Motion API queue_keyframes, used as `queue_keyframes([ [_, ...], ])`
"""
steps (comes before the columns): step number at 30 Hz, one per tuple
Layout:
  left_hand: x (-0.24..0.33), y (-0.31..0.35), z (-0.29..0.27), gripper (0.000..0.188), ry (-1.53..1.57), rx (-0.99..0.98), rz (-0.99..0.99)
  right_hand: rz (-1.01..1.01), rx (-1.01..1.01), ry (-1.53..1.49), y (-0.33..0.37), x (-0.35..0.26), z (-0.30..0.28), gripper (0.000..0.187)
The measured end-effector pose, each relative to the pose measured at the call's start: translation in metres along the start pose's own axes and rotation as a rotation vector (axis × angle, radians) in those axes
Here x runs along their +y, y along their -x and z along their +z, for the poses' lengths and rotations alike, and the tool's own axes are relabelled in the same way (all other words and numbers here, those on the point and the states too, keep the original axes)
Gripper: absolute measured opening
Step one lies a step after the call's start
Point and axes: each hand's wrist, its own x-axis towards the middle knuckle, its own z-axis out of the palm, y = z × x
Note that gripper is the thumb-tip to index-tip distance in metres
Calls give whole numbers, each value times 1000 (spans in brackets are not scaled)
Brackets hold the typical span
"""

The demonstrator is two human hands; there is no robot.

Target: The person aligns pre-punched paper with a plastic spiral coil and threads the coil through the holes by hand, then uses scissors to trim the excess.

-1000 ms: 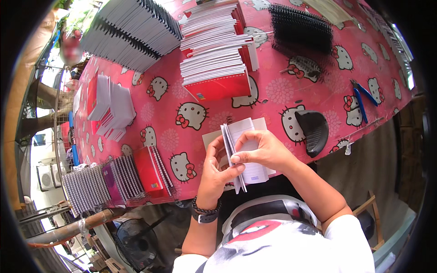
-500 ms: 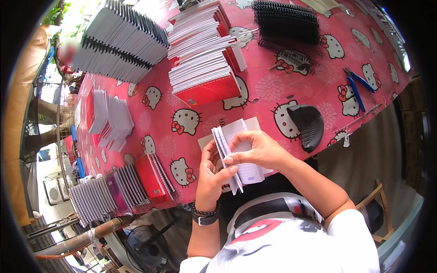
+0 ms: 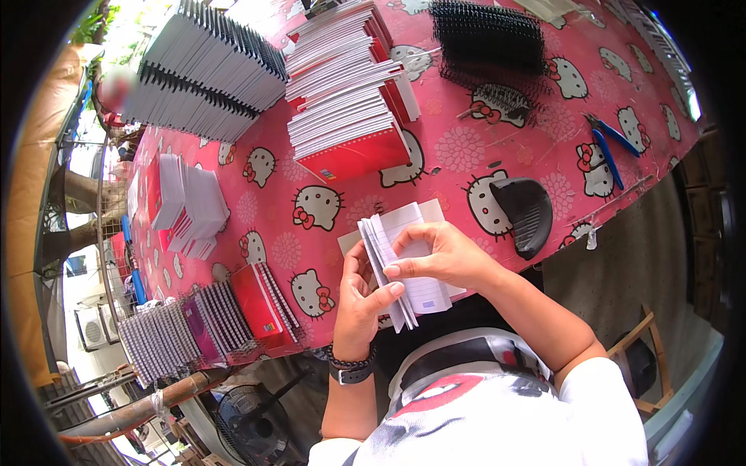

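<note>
A small notebook with lined white pages (image 3: pixel 427 293) is spread open at the table's near edge, in front of my body. My left hand (image 3: pixel 360 301) is closed around its left part, where several leaves stand up together, with the thumb on the near side. From the right, my right hand (image 3: pixel 447 255) curls over the pages, its thumb and fingers pinching the edges of the raised leaves. Under the notebook a pale cover or sheet sticks out at the sides. A few dark wire loops show at its far edge.
Red-covered notebook stacks (image 3: pixel 353 147), wire-bound pads (image 3: pixel 214 70) and loose black binding wires (image 3: pixel 489 39) stand farther back. Bound notebooks (image 3: pixel 260 303) line the left edge. To the right lie a black ridged object (image 3: pixel 524 217) and blue-handled pliers (image 3: pixel 610 155). The tablecloth (image 3: pixel 458 147) is pink.
The raised leaves have fanned a little farther apart toward the left. Both hands stay in nearly the same place on the notebook.
</note>
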Motion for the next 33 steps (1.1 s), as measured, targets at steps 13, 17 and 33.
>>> queue_keyframes([
  [13,-6,-1,-10,81,123,-16,-32,-141,76,-14,5,0,4,30],
  [17,-2,-1,-4,80,94,-21,-53,-298,146,17,9,1,11,31],
  [33,-2,-1,4,78,-12,5,5,-81,17,107,1,-6,0,26],
])
